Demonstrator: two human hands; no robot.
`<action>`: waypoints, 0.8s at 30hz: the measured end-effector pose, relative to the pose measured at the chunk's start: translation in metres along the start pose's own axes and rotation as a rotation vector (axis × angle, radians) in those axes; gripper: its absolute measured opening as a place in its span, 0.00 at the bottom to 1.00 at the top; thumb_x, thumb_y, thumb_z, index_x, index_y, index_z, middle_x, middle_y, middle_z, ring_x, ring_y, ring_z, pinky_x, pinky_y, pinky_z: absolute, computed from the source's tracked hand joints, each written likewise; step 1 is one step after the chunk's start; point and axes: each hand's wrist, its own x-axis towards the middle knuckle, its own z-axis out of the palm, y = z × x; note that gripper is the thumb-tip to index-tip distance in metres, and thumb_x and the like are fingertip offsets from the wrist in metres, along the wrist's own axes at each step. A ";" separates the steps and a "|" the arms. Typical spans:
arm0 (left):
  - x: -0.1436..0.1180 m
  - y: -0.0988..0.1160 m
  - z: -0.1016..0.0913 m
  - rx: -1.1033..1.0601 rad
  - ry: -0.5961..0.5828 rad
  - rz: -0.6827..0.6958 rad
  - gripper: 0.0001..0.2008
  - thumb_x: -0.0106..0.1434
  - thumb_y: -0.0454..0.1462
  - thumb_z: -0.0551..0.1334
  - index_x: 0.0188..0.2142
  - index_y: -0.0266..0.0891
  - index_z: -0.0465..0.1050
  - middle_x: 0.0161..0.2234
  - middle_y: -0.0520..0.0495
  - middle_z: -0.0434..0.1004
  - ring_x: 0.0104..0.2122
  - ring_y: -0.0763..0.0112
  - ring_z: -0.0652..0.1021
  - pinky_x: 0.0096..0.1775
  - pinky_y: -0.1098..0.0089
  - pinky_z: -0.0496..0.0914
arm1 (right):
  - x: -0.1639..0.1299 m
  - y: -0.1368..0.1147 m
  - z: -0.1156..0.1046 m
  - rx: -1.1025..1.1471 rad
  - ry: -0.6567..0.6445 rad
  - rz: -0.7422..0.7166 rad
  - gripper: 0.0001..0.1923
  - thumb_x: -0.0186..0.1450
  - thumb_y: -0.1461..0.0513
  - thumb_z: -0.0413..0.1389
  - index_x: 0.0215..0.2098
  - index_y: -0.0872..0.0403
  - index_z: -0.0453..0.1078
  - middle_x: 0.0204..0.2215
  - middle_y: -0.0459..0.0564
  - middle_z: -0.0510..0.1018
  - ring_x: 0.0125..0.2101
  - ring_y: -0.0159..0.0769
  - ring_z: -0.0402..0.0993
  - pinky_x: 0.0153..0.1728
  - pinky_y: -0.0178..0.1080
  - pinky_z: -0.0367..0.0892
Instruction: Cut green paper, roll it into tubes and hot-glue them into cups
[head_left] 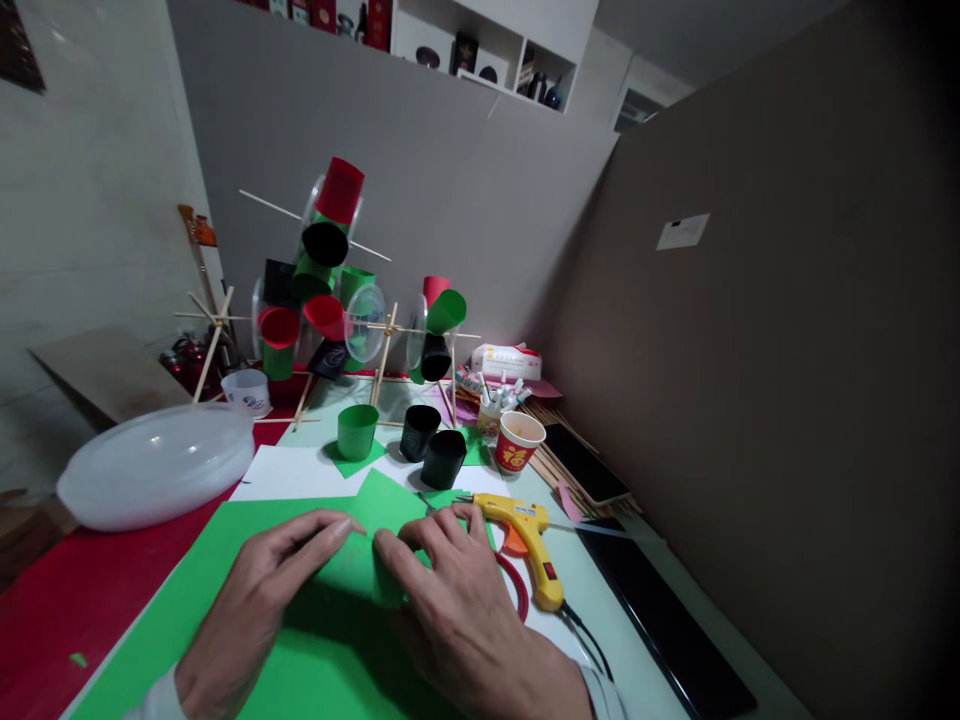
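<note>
Left hand (pixel 274 572) half curled, thumb near forefinger; right hand (pixel 454 585) arched; both at green paper (pixel 384 495) between them, actual grip can't be told. Green sheet (pixel 202 560) underneath. Glue gun (pixel 532 532) beside right hand, presumably for reach.

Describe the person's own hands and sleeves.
The left hand and right hand are bare, with no gloves, rings or watch showing. A pale, greyish left sleeve and matching right sleeve end at the wrists; no markings are discernible.
</note>
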 end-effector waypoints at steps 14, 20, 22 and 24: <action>-0.004 0.001 -0.004 0.082 -0.106 0.043 0.26 0.54 0.62 0.67 0.42 0.51 0.86 0.43 0.48 0.88 0.50 0.46 0.82 0.43 0.62 0.77 | -0.003 -0.003 0.001 0.169 -0.033 0.262 0.06 0.69 0.59 0.57 0.38 0.53 0.67 0.39 0.52 0.75 0.40 0.46 0.68 0.44 0.52 0.64; 0.001 0.006 0.000 0.125 0.033 0.090 0.22 0.49 0.59 0.71 0.34 0.48 0.86 0.37 0.48 0.89 0.41 0.50 0.85 0.42 0.65 0.77 | -0.002 -0.001 0.001 0.105 0.005 0.223 0.16 0.70 0.50 0.59 0.44 0.54 0.68 0.42 0.56 0.75 0.42 0.50 0.67 0.45 0.54 0.64; 0.001 0.004 0.000 0.135 0.051 0.114 0.20 0.49 0.58 0.71 0.32 0.48 0.85 0.37 0.48 0.89 0.43 0.50 0.84 0.44 0.65 0.77 | -0.002 -0.001 0.001 0.078 0.028 0.136 0.15 0.71 0.52 0.57 0.48 0.54 0.68 0.43 0.55 0.76 0.42 0.49 0.67 0.46 0.54 0.63; 0.000 -0.001 -0.001 0.140 0.062 0.143 0.20 0.50 0.58 0.71 0.32 0.48 0.85 0.35 0.49 0.88 0.41 0.53 0.84 0.41 0.68 0.77 | -0.002 -0.001 0.002 0.060 0.045 0.076 0.11 0.73 0.54 0.54 0.46 0.54 0.68 0.40 0.53 0.76 0.41 0.47 0.67 0.46 0.54 0.63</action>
